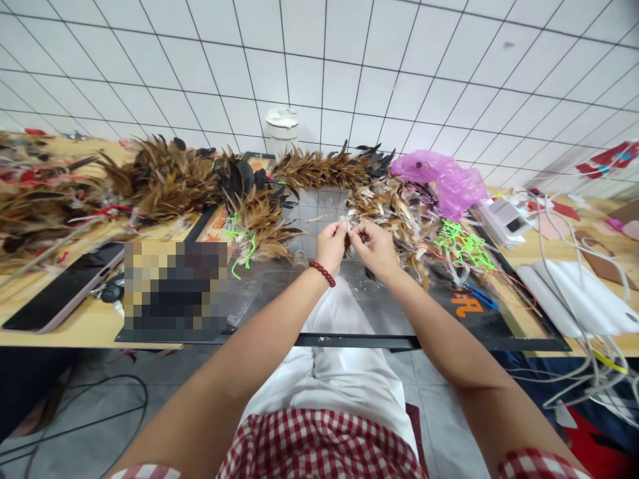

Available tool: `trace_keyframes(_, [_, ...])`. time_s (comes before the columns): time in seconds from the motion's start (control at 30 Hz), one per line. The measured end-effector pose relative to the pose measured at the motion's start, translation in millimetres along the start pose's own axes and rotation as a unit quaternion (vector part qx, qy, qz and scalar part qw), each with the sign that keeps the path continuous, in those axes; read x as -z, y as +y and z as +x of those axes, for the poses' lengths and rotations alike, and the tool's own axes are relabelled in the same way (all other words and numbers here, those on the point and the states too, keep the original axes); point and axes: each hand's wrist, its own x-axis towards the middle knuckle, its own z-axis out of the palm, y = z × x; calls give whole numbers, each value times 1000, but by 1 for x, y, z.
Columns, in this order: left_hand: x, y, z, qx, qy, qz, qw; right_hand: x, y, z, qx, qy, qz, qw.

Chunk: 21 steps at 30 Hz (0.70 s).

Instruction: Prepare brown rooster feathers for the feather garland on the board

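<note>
Over the middle of the dark glassy board (279, 293), my left hand (330, 245) and my right hand (374, 249) meet with fingers pinched together. Between them is a small brown feather (346, 248) with a pale end, mostly covered by the fingertips. Close to my right hand lies a heap of loose brown and white feathers (394, 209). To the left of my hands sits a bunch of brown and black feathers (262, 223) with bright green string (244, 243). A long row of bound brown feathers (324, 167) stretches behind my hands.
A white lidded cup (282, 130) stands by the tiled wall. Right are a pink plastic bag (444, 179), green string (462, 245), blue scissors (480, 297), a white device (506, 219) and cables. Left lie a phone (62, 286), keys (112, 293) and more feather bundles (164, 176).
</note>
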Motion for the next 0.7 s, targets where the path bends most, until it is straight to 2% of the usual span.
trace_keyframes(0.17, [1,-3,0,-11,-23,7,1000,0,4,0,-33,5,-7,999])
trace_keyframes(0.33, [3,-2,0,-5,-5,39,999,1,3,-1,34,-16,-32,999])
trace_keyframes(0.4, [4,-1,1,-15,11,49,999,1,5,-2,28,-16,-15,999])
trace_keyframes(0.47, [4,0,1,-17,7,48,999,1,10,0,-13,5,30,999])
trace_keyframes(0.57, [3,3,-1,-11,-37,52,998,1,18,4,-65,27,126,990])
trace_keyframes(0.63, [2,5,-4,-15,-71,58,996,3,22,6,-81,-2,205,975])
trace_keyframes(0.7, [1,8,-7,-8,-114,60,992,7,24,8,-102,-65,297,947])
